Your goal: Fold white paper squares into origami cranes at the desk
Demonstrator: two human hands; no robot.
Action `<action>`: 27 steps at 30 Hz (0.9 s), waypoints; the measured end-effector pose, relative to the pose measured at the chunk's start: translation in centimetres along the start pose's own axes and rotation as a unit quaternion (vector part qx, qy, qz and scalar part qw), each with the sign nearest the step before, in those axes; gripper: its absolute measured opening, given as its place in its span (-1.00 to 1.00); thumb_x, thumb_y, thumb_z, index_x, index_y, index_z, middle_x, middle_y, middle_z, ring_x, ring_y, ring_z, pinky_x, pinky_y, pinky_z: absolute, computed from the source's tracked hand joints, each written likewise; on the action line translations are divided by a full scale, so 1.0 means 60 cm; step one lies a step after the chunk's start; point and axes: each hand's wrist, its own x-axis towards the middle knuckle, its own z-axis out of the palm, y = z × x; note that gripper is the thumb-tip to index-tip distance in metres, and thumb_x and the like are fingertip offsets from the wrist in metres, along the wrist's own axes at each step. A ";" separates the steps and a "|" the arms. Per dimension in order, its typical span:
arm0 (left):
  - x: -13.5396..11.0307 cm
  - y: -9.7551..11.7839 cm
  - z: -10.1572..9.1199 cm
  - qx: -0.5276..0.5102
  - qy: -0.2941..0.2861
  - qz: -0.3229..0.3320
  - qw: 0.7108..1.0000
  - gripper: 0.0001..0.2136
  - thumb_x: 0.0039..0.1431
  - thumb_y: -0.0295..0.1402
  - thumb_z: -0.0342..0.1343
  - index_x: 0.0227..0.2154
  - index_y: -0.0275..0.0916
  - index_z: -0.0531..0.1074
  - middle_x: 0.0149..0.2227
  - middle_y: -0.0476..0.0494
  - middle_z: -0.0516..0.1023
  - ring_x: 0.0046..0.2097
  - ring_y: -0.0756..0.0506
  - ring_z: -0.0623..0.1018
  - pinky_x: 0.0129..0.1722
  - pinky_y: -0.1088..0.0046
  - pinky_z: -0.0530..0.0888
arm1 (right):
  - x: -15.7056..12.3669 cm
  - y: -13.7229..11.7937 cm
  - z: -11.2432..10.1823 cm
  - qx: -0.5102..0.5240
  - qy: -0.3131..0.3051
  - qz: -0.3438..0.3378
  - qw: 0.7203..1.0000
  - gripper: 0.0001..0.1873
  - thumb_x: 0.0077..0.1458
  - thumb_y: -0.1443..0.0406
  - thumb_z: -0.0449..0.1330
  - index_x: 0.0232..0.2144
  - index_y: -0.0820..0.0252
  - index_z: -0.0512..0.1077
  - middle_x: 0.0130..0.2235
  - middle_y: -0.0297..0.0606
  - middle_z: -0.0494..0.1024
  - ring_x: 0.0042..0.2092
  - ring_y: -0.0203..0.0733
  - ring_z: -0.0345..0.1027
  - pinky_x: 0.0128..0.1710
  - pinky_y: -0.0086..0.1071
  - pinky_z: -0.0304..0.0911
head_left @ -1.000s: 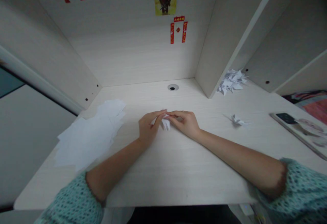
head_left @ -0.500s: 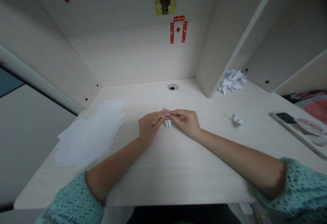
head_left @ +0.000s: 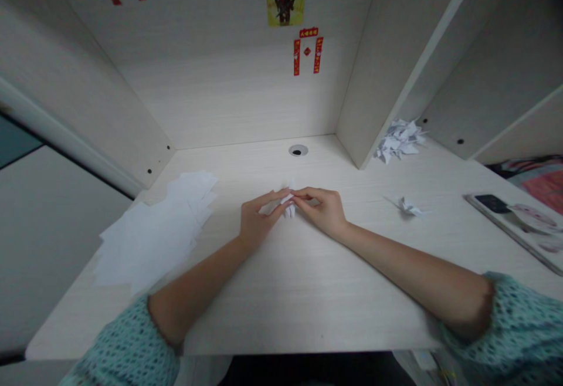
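Observation:
A small folded white paper piece (head_left: 288,206) sits between my two hands at the middle of the pale wooden desk (head_left: 299,292). My left hand (head_left: 256,220) pinches its left side with fingertips pressed together. My right hand (head_left: 321,208) pinches its right side, fingers curled over it. The hands hide most of the paper. Both forearms are bare, with teal knitted sleeves pushed up near the desk's front edge.
A loose stack of white paper sheets (head_left: 153,230) lies at the left. One finished folded paper figure (head_left: 407,206) lies to the right, a heap of several more (head_left: 399,139) by the shelf divider. A phone on a printed book (head_left: 519,222) is at far right. Cable hole (head_left: 298,151) behind.
The folded paper has turned slightly between my fingertips and now stands a little higher; both hands stay in nearly the same place.

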 end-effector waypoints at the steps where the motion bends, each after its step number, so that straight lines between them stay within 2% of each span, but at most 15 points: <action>1: 0.000 0.000 0.000 -0.002 -0.001 -0.004 1.000 -0.78 0.01 -0.30 0.22 -0.24 -0.14 0.56 -0.18 -0.07 0.61 -0.13 -0.11 0.59 0.02 0.29 0.47 | 0.000 0.001 0.001 0.002 0.003 0.002 1.000 -0.80 0.05 0.17 0.21 -0.30 0.08 0.55 -0.36 -0.32 0.63 -0.36 -0.21 0.51 -0.31 -0.39 0.36; 4: 0.001 -0.003 -0.001 -0.018 -0.006 -0.014 1.000 -0.78 0.01 -0.30 0.22 -0.23 -0.15 0.55 -0.17 -0.09 0.61 -0.12 -0.11 0.58 0.02 0.31 0.47 | 0.000 0.002 0.002 0.005 0.005 0.006 1.000 -0.80 0.05 0.17 0.21 -0.30 0.07 0.55 -0.35 -0.31 0.64 -0.36 -0.21 0.50 -0.29 -0.38 0.37; 15: 0.004 -0.002 0.002 -0.132 0.011 -0.048 0.990 -0.89 -0.05 -0.33 0.27 -0.41 -0.16 0.58 -0.21 -0.10 0.62 -0.13 -0.14 0.59 0.05 0.18 0.46 | -0.001 0.000 0.001 0.004 0.006 0.011 1.000 -0.80 0.03 0.14 0.22 -0.30 0.04 0.55 -0.35 -0.32 0.64 -0.35 -0.19 0.51 -0.29 -0.36 0.38; 22: 0.004 -0.007 0.001 -0.158 0.007 -0.070 0.985 -0.86 -0.06 -0.33 0.27 -0.37 -0.16 0.58 -0.20 -0.08 0.61 -0.12 -0.14 0.58 0.05 0.18 0.46 | 0.000 0.001 0.001 0.000 0.004 0.011 1.000 -0.80 0.03 0.14 0.22 -0.30 0.04 0.55 -0.36 -0.33 0.64 -0.35 -0.20 0.51 -0.30 -0.37 0.36; 27: 0.005 -0.008 -0.006 -0.137 -0.013 -0.046 0.989 -0.83 0.01 -0.32 0.22 -0.29 -0.16 0.57 -0.13 -0.10 0.59 -0.05 -0.13 0.55 0.09 0.21 0.41 | 0.002 0.001 0.000 0.021 0.000 0.020 1.000 -0.80 0.03 0.16 0.22 -0.29 0.05 0.55 -0.37 -0.31 0.63 -0.37 -0.20 0.50 -0.30 -0.36 0.37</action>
